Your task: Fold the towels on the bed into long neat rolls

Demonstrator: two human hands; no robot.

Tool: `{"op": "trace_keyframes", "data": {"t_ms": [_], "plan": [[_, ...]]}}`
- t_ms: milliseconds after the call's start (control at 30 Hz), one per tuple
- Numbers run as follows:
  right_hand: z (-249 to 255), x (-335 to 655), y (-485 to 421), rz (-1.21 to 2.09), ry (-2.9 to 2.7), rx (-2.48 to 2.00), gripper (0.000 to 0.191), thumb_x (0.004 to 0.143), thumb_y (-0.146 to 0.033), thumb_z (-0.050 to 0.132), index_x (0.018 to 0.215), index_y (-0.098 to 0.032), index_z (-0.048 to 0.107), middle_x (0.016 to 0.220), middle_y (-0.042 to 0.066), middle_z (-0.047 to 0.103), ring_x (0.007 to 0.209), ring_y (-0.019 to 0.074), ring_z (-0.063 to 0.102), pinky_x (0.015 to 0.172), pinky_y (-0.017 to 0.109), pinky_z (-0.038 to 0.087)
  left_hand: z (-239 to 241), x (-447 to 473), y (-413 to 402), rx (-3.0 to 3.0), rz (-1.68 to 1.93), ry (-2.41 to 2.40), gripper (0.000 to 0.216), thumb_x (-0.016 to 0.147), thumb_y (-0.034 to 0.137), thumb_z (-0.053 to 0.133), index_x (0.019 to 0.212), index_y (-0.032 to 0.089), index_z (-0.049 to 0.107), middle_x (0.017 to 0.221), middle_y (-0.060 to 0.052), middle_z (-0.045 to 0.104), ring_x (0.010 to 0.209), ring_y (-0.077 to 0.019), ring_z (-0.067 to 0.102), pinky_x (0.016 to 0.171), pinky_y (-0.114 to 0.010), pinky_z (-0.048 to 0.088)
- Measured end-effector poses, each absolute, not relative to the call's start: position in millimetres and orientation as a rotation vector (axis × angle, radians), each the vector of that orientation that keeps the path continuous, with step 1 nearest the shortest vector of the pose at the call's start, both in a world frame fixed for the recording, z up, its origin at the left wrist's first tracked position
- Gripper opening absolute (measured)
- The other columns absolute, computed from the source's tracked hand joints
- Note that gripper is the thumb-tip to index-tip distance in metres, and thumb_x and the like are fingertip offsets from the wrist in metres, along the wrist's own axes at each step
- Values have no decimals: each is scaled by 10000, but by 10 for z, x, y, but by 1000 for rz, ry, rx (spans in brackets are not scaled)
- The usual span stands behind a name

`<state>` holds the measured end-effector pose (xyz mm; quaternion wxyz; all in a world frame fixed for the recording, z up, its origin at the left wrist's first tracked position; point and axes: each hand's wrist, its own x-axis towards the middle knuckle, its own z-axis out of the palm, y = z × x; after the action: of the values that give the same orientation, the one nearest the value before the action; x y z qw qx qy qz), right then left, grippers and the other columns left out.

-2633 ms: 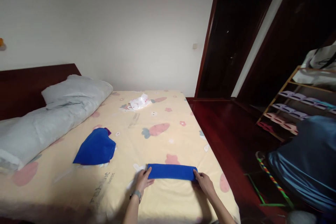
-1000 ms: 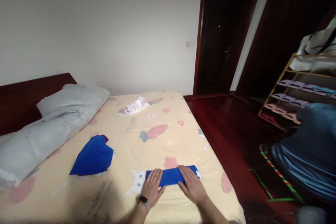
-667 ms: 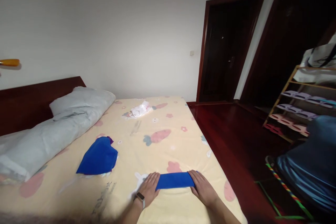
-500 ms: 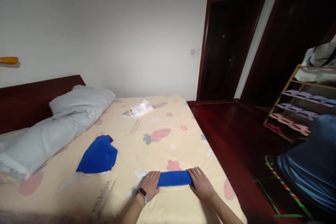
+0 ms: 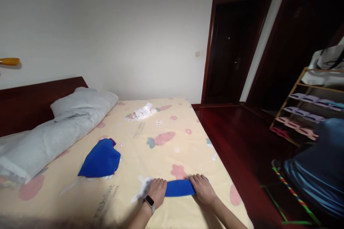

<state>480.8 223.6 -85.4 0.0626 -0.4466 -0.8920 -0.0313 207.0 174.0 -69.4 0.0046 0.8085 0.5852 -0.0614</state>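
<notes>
A folded blue cloth point(image 5: 179, 188) lies as a narrow strip near the front edge of the bed point(image 5: 150, 139), which has a yellow sheet printed with carrots and flowers. My left hand point(image 5: 156, 192), with a watch at the wrist, is curled over the strip's left end. At the right end, my right hand point(image 5: 202, 189) curls its fingers over the cloth. Both hands press the cloth against the sheet. A second blue cloth point(image 5: 100, 158) lies loosely heaped to the left, with a bit of purple at its top.
A grey rolled duvet point(image 5: 53, 125) lies along the dark headboard. A white plastic bag point(image 5: 143, 111) sits at the bed's far end. Right of the bed are dark red floor, a doorway point(image 5: 231, 46), a shoe rack point(image 5: 309, 111) and a blue bundle point(image 5: 317, 168).
My hands slid from the strip's ends to flat on top of it, then back out to its ends. The visible strip between them is shorter than before.
</notes>
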Motion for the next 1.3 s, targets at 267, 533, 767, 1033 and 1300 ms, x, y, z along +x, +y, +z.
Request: {"op": "trace_keyframes", "data": {"t_ms": [267, 533, 767, 1033, 1300], "plan": [[-569, 5086, 1928, -111, -2700, -1389, 293, 819, -30, 463, 1011, -181, 624, 969, 92, 672, 899, 283, 596, 817, 373, 321, -316, 2094, 1504, 2627, -129, 1775, 292, 809, 97, 504, 1065, 173, 624, 1051, -115, 689, 1009, -278, 625, 954, -446, 483], [-166, 5245, 1856, -272, -2558, -1358, 250, 783, -14, 528, 940, -192, 606, 869, 59, 651, 793, 251, 564, 741, 360, 285, 151, 2258, 1473, 2672, 27, 1873, 291, 821, 37, 471, 1031, 182, 609, 1016, -90, 673, 1004, -246, 599, 957, -390, 433], [-46, 5146, 2036, -453, -2514, -1298, 235, 820, 12, 504, 904, -195, 575, 839, 47, 643, 765, 234, 559, 723, 360, 289, 270, 2265, 1661, 2599, -25, 1915, 289, 800, 38, 500, 1027, 168, 622, 1030, -104, 688, 1024, -254, 603, 936, -387, 420], [16, 5233, 1996, -387, -2443, -1303, 266, 804, 31, 479, 898, -206, 556, 830, 39, 618, 737, 212, 527, 724, 341, 281, 272, 2118, 1676, 2673, 42, 1945, 260, 808, 52, 512, 991, 200, 622, 976, -85, 678, 960, -249, 592, 891, -379, 414], [47, 5200, 2034, -333, -2519, -1321, 221, 775, 1, 482, 838, -199, 552, 766, 49, 627, 684, 202, 516, 708, 349, 252, 289, 1977, 1636, 2679, 41, 1950, 270, 769, 37, 525, 961, 199, 623, 973, -102, 666, 966, -272, 576, 888, -399, 415]]}}
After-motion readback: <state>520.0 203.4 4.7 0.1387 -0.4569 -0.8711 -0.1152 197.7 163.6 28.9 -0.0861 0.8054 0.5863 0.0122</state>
